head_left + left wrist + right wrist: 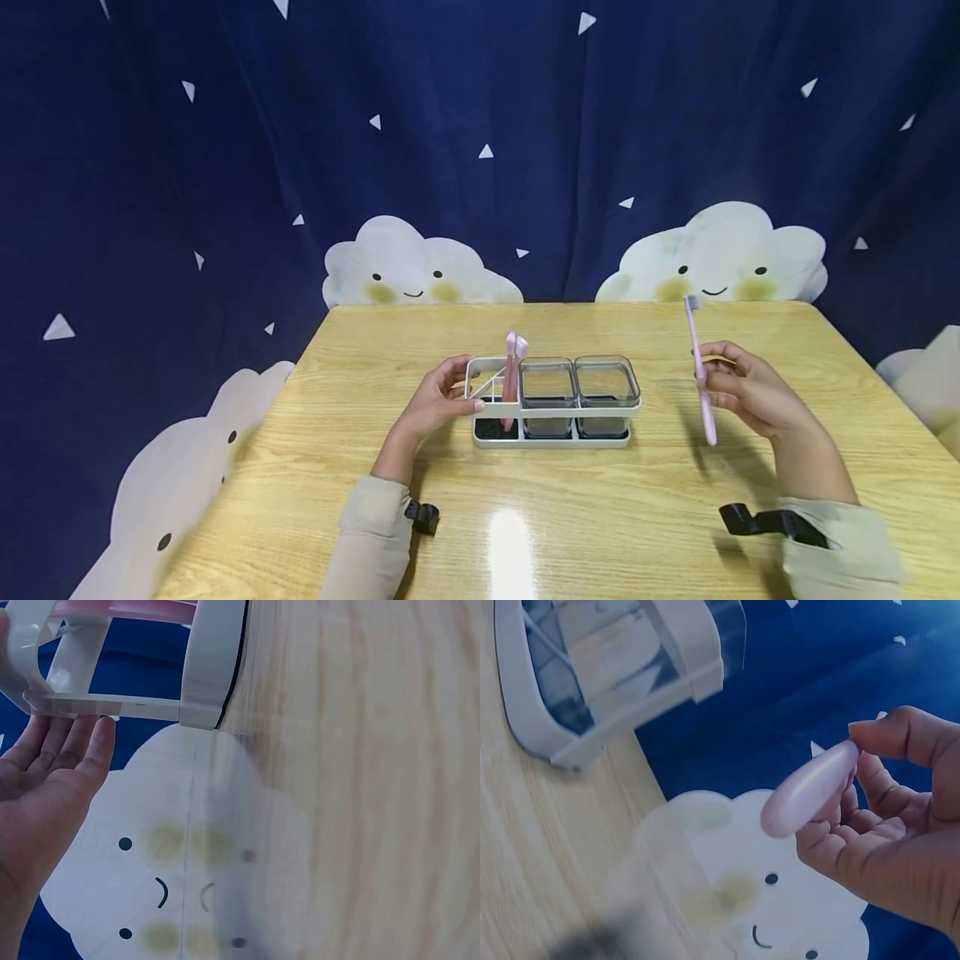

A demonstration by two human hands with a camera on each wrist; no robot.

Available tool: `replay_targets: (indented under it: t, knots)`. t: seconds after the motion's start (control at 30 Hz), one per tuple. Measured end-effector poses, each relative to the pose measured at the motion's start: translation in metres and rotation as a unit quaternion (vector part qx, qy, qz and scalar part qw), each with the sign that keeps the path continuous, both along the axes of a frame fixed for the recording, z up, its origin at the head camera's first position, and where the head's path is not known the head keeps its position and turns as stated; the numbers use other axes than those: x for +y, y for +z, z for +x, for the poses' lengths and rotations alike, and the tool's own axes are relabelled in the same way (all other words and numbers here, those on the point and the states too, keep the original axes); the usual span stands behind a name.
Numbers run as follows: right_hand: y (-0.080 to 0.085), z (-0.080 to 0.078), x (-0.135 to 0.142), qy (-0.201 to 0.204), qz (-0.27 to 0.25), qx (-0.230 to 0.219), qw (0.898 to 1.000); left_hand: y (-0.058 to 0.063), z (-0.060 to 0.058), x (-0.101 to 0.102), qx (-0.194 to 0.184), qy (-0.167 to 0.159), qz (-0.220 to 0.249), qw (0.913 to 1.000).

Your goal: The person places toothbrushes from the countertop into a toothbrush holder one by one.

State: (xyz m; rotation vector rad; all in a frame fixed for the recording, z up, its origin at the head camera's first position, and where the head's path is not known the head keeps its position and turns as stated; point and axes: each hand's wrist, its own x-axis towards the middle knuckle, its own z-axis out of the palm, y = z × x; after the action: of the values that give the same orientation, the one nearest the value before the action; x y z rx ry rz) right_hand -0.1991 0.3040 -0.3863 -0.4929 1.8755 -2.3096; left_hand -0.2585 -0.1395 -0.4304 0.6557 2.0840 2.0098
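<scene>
A white toothbrush holder (558, 412) stands on the table, with two clear cups (606, 383) in its middle and right sections. Pink, slender items (511, 375) with rounded tops lean in its left, divided section. My left hand (438, 396) grips the holder's left end, thumb on the front rail and fingers round the side; in the left wrist view its fingertips meet the white frame (202, 667). Off to the right, my right hand (750, 392) pinches a pale purple toothbrush (706, 400), bristles up and handle end down. That rounded handle end (802, 795) faces the right wrist camera.
The wooden table (315, 500) reaches back to a dark blue curtain (480, 100) printed with clouds and small white triangles. Black straps with cameras (750, 522) sit at both wrists. Light glares off the tabletop near the front.
</scene>
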Motion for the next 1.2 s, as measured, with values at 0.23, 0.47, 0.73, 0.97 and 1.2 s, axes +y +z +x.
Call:
replay_targets:
  t: [0.23, 0.47, 0.73, 0.97, 1.2]
  knots:
    - [0.011, -0.003, -0.019, 0.017, -0.017, 0.012, 1.0, 0.0, 0.0, -0.001, 0.008, 0.0, -0.01, 0.9999]
    - [0.019, -0.004, -0.04, 0.024, -0.015, 0.03, 0.999, 0.002, 0.001, 0.0, -0.01, -0.007, -0.005, 0.9999]
    - [0.025, -0.007, -0.065, 0.014, -0.023, 0.056, 0.998, 0.024, 0.013, 0.003, -0.013, -0.011, -0.001, 0.9999]
    - [0.029, -0.01, -0.088, -0.002, -0.046, 0.06, 0.997, 0.026, 0.016, 0.003, -0.019, -0.006, 0.0, 0.9998]
    - [0.028, -0.015, -0.109, 0.0, -0.08, 0.078, 0.994, 0.025, 0.014, 0.002, -0.021, -0.009, 0.001, 0.9997]
